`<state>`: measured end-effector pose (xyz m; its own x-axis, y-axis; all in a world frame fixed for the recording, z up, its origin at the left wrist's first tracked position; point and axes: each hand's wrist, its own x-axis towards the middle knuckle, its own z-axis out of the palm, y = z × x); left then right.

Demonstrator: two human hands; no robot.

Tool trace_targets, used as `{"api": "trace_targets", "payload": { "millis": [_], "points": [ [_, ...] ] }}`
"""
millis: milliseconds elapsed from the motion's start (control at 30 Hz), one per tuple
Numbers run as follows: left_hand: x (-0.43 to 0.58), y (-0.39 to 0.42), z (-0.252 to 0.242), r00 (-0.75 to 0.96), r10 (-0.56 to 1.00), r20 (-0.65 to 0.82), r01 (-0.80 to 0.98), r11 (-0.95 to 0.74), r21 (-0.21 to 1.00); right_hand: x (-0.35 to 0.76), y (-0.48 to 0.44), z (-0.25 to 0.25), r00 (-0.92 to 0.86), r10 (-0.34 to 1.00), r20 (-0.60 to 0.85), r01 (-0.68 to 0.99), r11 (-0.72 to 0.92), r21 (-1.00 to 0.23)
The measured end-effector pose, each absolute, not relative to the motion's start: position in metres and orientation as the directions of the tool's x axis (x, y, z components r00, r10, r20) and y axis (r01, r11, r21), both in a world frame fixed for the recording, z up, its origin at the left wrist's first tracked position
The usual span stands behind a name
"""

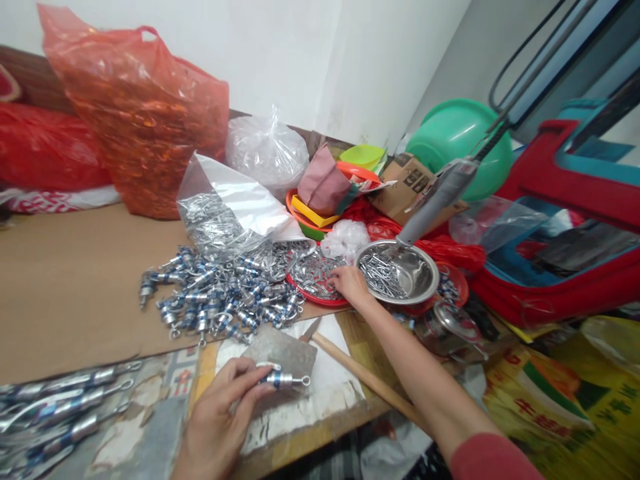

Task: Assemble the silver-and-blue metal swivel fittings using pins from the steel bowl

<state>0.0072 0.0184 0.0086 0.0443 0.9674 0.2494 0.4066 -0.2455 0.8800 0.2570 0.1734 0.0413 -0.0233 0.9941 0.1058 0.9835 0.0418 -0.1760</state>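
"What's on that bench (300, 445)?"

"Mostly brown cardboard (65, 273), the widest flat stretch, off to the left. At the back a bulging orange bag (150, 127) walls it in, and a clear bag (230, 217) slumps in front of that one. Below it, a heap of blue-and-silver fittings (215, 297) blocks the middle. Near the front edge there's only a modest patch of white sheet (325, 400), and that edge slants away under the right forearm (415, 373)."

"And closer to the hands?"

"A steel bowl (423, 270) of metal pins, with a grey shaft (440, 200) angling down over its back rim. Just left of it sits a red tray (320, 302). The hammer (370, 377) lies aslant, its handle running behind the forearm, and a metal plate (283, 351) lies left of its head."

"What's the right hand (347, 285) up to?"

"It's at the tray, fingertips bent to the small metal bits (313, 273). I can't tell whether that grip has one."

"And the left hand (225, 407)?"

"Its grip pinches one fitting (283, 380) between thumb and forefinger, in front of the plate. The long axis lies nearly level, side to side. The small ring (305, 381) points right; the other end hides in the fingers."
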Motion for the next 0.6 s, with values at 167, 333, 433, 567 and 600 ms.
{"api": "trace_targets", "payload": {
  "millis": [167,333,433,567,600],
  "points": [
    [0.014,0.011,0.019,-0.022,0.973,0.228,0.298,-0.211,0.931,0.229,0.118,0.053,-0.106,0.970,0.220,0.917,0.181,-0.356],
    [0.018,0.006,0.023,-0.130,0.962,0.240,0.308,-0.191,0.932,0.180,0.042,0.056,-0.389,0.837,0.383,0.537,0.545,-0.645],
    [0.017,0.004,0.022,-0.129,0.956,0.262,0.324,-0.209,0.922,0.169,0.024,0.059,-0.464,0.772,0.435,0.444,0.627,-0.639],
    [0.013,0.002,0.027,-0.020,0.939,0.343,0.283,-0.324,0.903,0.170,0.022,0.064,-0.507,0.710,0.489,0.420,0.699,-0.579],
    [0.012,0.002,0.030,-0.003,0.939,0.344,0.263,-0.332,0.906,0.172,0.022,0.064,-0.511,0.698,0.502,0.405,0.710,-0.576]
  ]
}}
